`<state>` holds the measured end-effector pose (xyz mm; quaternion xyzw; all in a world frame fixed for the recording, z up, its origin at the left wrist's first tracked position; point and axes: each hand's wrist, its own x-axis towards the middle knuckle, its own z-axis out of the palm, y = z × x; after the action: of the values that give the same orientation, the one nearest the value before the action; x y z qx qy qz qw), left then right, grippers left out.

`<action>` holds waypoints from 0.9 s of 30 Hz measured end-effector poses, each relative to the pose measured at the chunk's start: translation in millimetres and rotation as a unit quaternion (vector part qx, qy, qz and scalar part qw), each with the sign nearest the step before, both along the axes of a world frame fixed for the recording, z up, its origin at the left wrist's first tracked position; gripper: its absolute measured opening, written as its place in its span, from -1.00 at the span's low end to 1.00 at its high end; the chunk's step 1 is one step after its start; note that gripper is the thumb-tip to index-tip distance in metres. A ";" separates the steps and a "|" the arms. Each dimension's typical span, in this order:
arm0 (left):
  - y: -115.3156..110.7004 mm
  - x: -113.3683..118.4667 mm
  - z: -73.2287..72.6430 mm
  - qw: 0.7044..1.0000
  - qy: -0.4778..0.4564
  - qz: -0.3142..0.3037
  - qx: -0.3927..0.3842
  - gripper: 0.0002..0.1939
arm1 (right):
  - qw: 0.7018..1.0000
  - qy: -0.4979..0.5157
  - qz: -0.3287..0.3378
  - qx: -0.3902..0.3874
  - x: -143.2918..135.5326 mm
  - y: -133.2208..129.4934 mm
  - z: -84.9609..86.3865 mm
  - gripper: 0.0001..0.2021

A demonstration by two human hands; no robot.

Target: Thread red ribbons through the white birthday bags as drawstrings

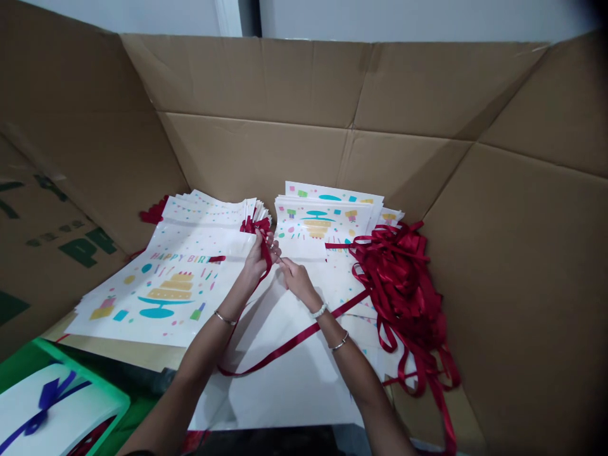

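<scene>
A red ribbon point(285, 350) loops over my left hand point(263, 251), whose fingers are closed around it. Close beside it, my right hand point(298, 278) makes a pinch with its fingertips near the left fingers; what lies in that pinch is too small to make out. The ribbon's slack hangs under both forearms and runs right to a big tangled heap of red ribbon point(403, 285). Beneath my hands is a plain white sheet or bag point(285, 392). To the left lies a stack of white printed birthday bags point(175, 278) with a cake picture.
More printed bags point(327, 215) lie at the back right. Tall cardboard walls point(304, 120) enclose the back and both sides. A green bin point(118, 396) at lower left holds a white item with a purple bow point(50, 396).
</scene>
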<state>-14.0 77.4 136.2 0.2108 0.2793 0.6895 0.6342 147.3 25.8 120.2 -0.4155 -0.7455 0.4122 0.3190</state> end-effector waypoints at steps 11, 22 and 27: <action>-13.3 6.4 14.2 0.999 0.046 -0.007 -0.007 -0.64 | 0.985 0.079 -0.096 0.119 -23.2 2.1 31.7 -0.64; -21.7 1.6 11.7 0.998 0.051 -0.025 0.000 -0.52 | 0.978 0.108 -0.055 0.168 -47.3 17.4 42.3 -0.78; -28.6 -3.3 10.6 0.996 0.091 -0.017 0.001 -0.52 | 0.976 0.124 -0.062 0.167 -50.4 14.0 47.9 -0.80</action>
<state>-17.3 48.8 146.8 0.2782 0.3315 0.6571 0.6172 96.9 39.7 168.1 -0.3469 -0.7312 0.3098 0.4990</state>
